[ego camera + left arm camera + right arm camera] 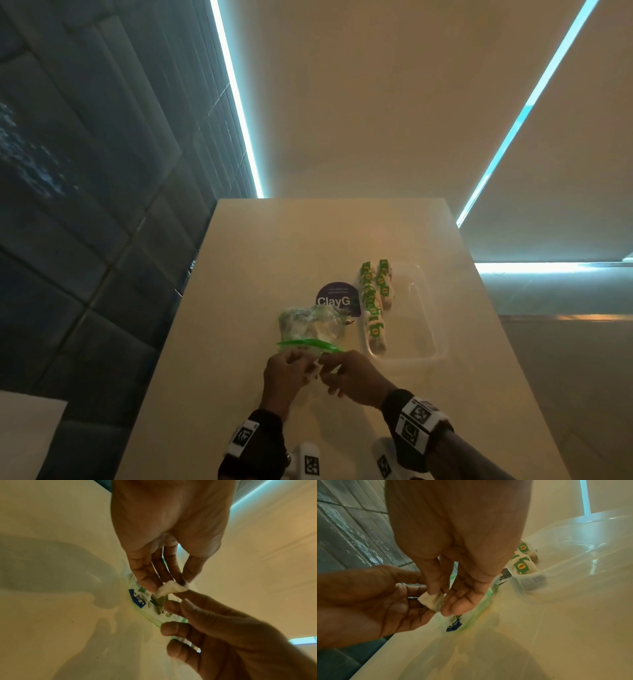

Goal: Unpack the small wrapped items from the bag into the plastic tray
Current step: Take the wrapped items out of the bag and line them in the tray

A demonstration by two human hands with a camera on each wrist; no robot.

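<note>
Both my left hand [164, 524] and right hand [453, 534] pinch one white packet [171, 588] just above the bag [308, 323] (its green zip mouth faces me). The tray [426, 356] sits right of it, packets [375, 301] lining its left wall; a purple sticker [337, 298] lies between.

Table [274, 246] with bag [310, 325], tray [430, 308]

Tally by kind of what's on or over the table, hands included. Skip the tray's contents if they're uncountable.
zip bag: 1
tray: 1
purple sticker: 1
tea bag pinched by both hands: 1
hands: 2 (left hand, right hand)
Total: 6, plus the stacked tea bags in the tray, which overlap too much to count.
</note>
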